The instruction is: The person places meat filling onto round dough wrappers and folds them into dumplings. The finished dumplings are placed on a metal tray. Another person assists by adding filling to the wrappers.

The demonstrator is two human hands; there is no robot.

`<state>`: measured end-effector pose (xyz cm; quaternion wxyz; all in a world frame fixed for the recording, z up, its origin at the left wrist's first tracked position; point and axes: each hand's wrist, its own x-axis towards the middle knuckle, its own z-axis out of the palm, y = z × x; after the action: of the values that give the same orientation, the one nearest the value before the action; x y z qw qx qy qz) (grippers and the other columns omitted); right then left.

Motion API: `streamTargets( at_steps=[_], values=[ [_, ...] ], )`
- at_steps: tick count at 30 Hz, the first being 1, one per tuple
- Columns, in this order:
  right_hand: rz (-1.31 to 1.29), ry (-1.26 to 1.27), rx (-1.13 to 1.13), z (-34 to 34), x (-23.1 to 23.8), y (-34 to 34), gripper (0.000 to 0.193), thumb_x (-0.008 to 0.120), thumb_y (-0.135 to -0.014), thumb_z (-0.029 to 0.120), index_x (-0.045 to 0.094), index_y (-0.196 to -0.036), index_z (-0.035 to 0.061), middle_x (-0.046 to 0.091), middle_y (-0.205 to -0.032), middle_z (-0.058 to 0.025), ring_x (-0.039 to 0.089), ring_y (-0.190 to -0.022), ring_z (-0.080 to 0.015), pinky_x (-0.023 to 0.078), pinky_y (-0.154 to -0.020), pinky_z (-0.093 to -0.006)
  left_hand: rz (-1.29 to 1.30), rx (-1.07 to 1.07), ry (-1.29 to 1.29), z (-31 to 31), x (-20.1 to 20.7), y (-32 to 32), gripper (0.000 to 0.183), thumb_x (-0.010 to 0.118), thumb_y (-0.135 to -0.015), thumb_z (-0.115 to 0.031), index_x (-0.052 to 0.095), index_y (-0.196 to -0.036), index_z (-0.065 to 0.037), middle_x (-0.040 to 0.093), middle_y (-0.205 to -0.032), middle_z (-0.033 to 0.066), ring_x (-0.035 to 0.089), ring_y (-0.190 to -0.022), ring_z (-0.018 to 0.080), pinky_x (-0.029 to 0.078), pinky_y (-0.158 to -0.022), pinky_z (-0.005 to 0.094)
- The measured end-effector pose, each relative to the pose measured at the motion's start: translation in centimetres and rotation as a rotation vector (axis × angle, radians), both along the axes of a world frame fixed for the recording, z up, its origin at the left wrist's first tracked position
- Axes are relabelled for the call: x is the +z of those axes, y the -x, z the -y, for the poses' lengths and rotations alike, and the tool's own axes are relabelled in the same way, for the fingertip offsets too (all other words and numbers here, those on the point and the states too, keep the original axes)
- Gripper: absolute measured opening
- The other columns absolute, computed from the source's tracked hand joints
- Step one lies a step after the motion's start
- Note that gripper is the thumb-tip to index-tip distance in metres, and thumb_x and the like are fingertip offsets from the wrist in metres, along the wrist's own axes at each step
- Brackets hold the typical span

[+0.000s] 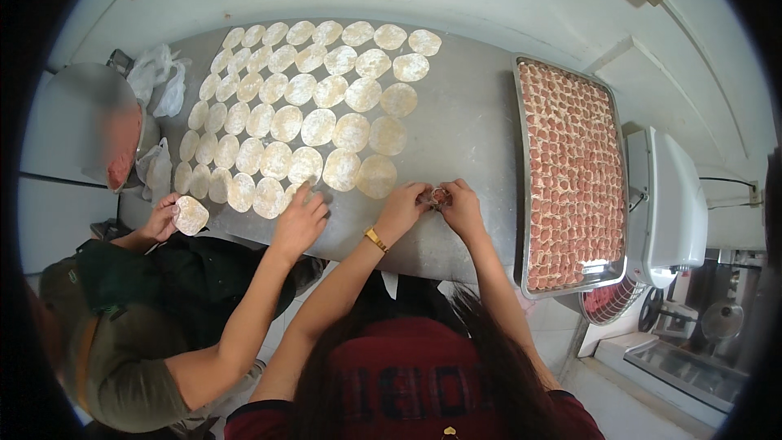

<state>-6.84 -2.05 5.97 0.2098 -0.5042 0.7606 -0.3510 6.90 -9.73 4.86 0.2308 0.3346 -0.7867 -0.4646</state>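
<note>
Close together over the steel table [456,130], near its front edge, my two hands meet around a small dumpling [438,198]. A bit of reddish filling shows in its top. The fingers of my left hand [403,207] are closed on its left side, with a gold watch on that wrist. My right hand [462,209] pinches the other side. Left of my hands, several rows of round, floured dough wrappers [318,128] lie flat; the nearest wrapper [376,176] is just beyond my left hand.
At my right stands a metal tray [523,187] packed with open-topped dumplings [570,171]. A white machine [674,200] is beyond it. A co-worker's hand [165,217] holds a wrapper; their other hand [301,216] touches the near row. A bowl of pink filling [124,147] sits far left, by plastic bags [155,77].
</note>
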Motion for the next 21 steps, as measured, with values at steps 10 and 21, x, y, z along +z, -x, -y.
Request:
streamTargets(
  at_steps=[10, 21],
  values=[
    [0.028, 0.055, -0.022, 0.0, 0.2, -1.4, 0.028, 0.058, -0.069, -0.01, 0.066, -0.093, 0.0015, 0.062, -0.09, -0.0143, 0.063, -0.082, -0.0336, 0.051, -0.071, -0.0382, 0.061, -0.061, -0.09, 0.6, 0.1, 0.1, 0.019, 0.071, -0.07, -0.004, 0.061, -0.086, -0.001, 0.066, -0.082, 0.0154, 0.064, -0.077, 0.0298, 0.05, -0.067, 0.0356],
    [-0.168, 0.006, 0.081, -0.3, 0.8, -2.4, 0.032, 0.06, -0.071, -0.002, 0.064, -0.102, 0.0079, 0.059, -0.097, -0.0142, 0.06, -0.086, -0.0346, 0.05, -0.075, -0.0402, -0.009, 0.05, -0.099, -0.1, -1.5, -3.1, 0.02, 0.06, -0.085, -0.009, 0.06, -0.102, 0.0, 0.066, -0.094, 0.012, 0.065, -0.086, 0.0201, 0.051, -0.076, 0.0321]
  ],
)
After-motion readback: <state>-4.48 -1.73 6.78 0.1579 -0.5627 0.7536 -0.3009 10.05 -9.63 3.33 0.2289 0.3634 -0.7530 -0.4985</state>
